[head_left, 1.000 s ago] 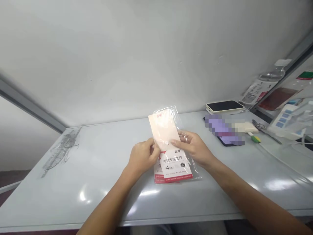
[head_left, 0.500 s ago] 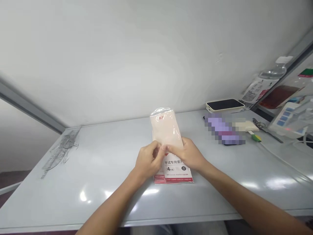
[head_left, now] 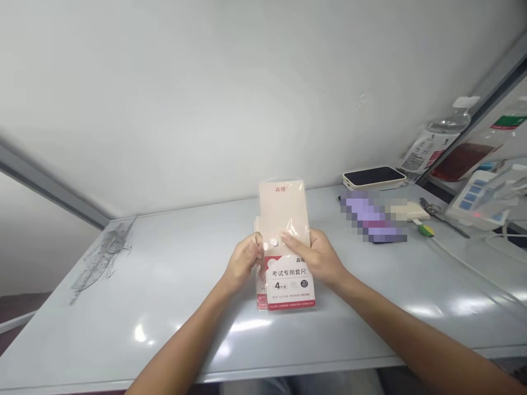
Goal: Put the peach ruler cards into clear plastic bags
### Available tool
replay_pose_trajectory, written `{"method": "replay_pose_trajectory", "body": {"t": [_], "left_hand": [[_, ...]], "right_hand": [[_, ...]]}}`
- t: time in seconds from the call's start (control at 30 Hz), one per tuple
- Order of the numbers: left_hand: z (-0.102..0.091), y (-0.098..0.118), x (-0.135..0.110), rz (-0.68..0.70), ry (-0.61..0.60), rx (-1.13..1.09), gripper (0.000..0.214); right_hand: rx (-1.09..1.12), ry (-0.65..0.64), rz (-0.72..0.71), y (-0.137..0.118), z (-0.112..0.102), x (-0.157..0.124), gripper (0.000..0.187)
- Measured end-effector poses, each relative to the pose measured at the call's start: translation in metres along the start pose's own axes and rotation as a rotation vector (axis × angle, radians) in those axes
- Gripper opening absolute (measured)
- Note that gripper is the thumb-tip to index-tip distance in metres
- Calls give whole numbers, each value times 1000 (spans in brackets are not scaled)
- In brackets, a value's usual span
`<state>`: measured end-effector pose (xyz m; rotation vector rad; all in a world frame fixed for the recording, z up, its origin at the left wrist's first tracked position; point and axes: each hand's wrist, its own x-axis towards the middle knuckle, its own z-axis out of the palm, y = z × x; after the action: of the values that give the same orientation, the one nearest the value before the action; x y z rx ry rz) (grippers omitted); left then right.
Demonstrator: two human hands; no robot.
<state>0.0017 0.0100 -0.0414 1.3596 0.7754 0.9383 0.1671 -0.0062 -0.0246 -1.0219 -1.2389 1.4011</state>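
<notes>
Fingertips drawn together, your left hand pinches the left edge of the packets; whether one or more sits in that pinch, the view does not tell. Your right hand grips the front packet by its right side, thumb across the face near a white snap. That packet, cream above and red-and-white below, faces you nearly upright over the middle of the tabletop — and it hides most of another packet behind it.

To the right, well apart from your hands, lies a blurred purple item, with a phone in a pale case beyond it, near the wall. A pale block, a green-and-yellow plug, its white cable and some keys crowd the same side. Farther right, a clear bottle leans in the corner beside a bottle of reddish drink and a clear box — while a dark sketch marks the tabletop's far left.
</notes>
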Motion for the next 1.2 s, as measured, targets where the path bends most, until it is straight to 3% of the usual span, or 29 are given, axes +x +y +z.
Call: {"method": "replay_pose_trajectory", "body": {"t": [0.23, 0.57, 0.93, 1.07, 1.2], "left_hand": [[5, 1, -3, -68, -28, 76, 35], [6, 4, -2, -76, -45, -64, 33], [7, 4, -3, -94, 60, 22, 35], [8, 9, -2, -97, 108, 238, 36], [0, 11, 1, -207, 192, 774, 49]], "right_hand": [[23, -103, 6, 3, 2, -1, 27], [28, -143, 4, 9, 2, 0, 28], [47, -161, 31, 12, 2, -1, 35], [-149, -87, 47, 9, -3, 4, 37], [-471, -93, 121, 8, -12, 10, 35]]}}
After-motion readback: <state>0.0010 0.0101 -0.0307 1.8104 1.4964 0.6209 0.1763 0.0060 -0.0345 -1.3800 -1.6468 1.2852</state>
